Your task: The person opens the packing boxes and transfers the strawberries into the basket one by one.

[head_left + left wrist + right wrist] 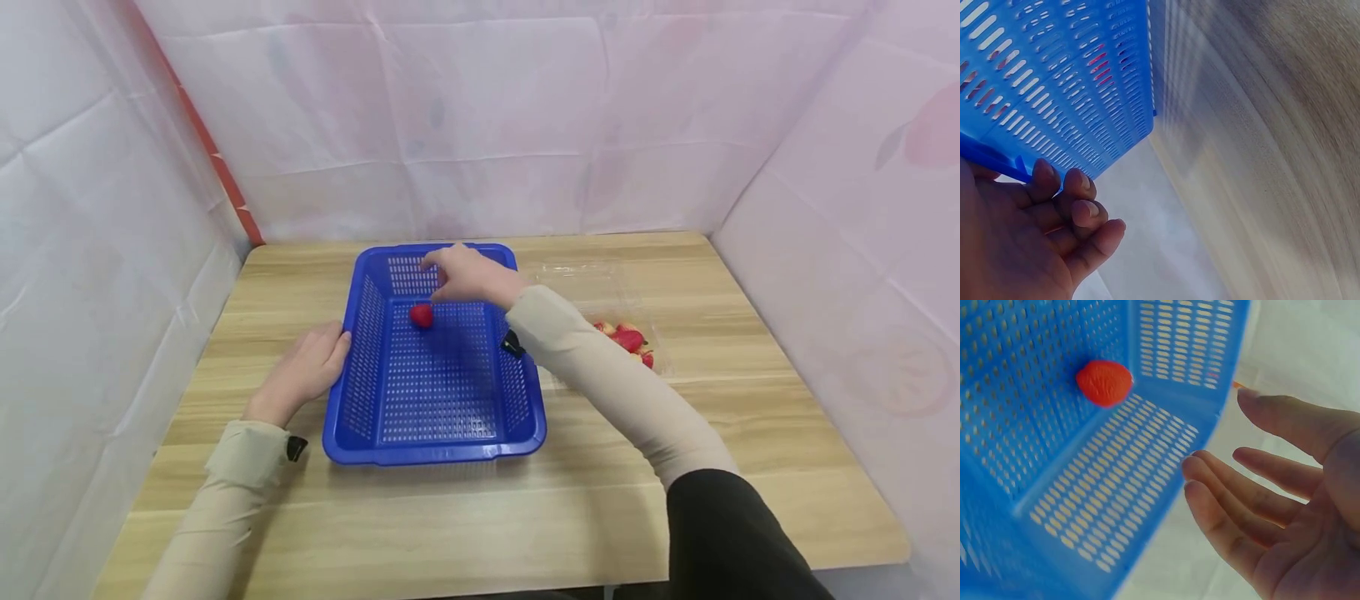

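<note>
1 red strawberry (422, 315) is lying on the floor of the blue basket (435, 456), toward the far end and left of the middle. It's probably weighing very little; if real, it's likely being soft-skinned, easy to bruise, maybe a bit slippery. Surface is looking smooth and rounded, so best hold would be thumb plus 1 or 2 fingertips round its widest part, light pressure only. Basket is looking like thin, slightly flexible plastic, light for its size; the rim is offering the surest hold, since the walls are slotted.

Right hand (471, 277) is hovering over the basket's far end, fingers loosely bent and spread, gripping nothing; the strawberry is sitting below it, just beside the thumb in the head view and apart from it. Left hand (306, 371) is holding the basket's left rim with curled fingers; the strawberry is lying to its right and farther from the person, across the slotted wall.

More strawberries (628, 340) are sitting in a clear container (579, 287) right of the basket, partly hidden by the right sleeve (622, 387). Everything is resting on a wooden table (480, 525).
</note>
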Tool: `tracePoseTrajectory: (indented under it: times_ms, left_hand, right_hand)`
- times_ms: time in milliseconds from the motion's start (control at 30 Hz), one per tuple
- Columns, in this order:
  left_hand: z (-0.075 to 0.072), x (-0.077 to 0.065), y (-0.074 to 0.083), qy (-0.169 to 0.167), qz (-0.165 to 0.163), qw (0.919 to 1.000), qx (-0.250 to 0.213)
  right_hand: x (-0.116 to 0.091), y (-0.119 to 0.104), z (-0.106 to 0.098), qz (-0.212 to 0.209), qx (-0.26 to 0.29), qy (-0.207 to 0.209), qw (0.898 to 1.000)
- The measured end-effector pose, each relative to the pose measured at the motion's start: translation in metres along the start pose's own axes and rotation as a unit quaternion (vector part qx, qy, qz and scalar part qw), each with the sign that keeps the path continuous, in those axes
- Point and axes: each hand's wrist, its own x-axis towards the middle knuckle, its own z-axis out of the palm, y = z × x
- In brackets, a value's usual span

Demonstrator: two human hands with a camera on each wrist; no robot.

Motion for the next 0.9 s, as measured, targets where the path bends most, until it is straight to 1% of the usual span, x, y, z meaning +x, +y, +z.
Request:
tracePoseTrajectory:
  times_ms: [167, 267, 333, 467, 567, 667, 767, 833, 900]
  left_hand:
    - [0.0, -0.001, -0.001, 0.007, 0.005, 0.9999, 0.007]
    - [-0.001, -0.002, -0.002, 0.011, 0.005, 0.9999, 0.007]
    - [-0.001, -0.003, -0.002, 0.015, 0.005, 0.9999, 0.007]
    - [-0.001, -0.005, -0.003, 0.019, 0.006, 0.9998, 0.008]
    - [-0.001, -0.005, -0.003, 0.023, 0.009, 0.9996, 0.012]
    - [-0.001, -0.005, -0.002, 0.021, 0.009, 0.9996, 0.016]
    - [-0.001, -0.005, -0.002, 0.013, 0.005, 0.9997, 0.018]
    - [-0.002, -0.006, -0.002, 0.008, 0.003, 0.9998, 0.016]
    - [-0.002, -0.006, -0.002, 0.007, 0.001, 0.9999, 0.014]
  right_hand:
    - [-0.021, 0.013, -0.019, -0.023, 0.002, 0.048, 0.999]
    - [-0.037, 0.023, -0.03, -0.023, 0.021, 0.065, 0.997]
    - [-0.048, 0.03, -0.037, -0.014, 0.029, 0.078, 0.996]
    - [-0.069, 0.048, -0.044, -0.001, 0.03, 0.107, 0.994]
    - [-0.083, 0.063, -0.042, 0.013, 0.022, 0.125, 0.992]
    - [-0.097, 0.08, -0.036, 0.027, 0.012, 0.135, 0.99]
    - [-0.11, 0.097, -0.026, 0.041, 0.004, 0.133, 0.99]
    - [-0.118, 0.108, -0.019, 0.049, -0.001, 0.124, 0.991]
    - [-0.126, 0.118, -0.011, 0.051, -0.003, 0.118, 0.992]
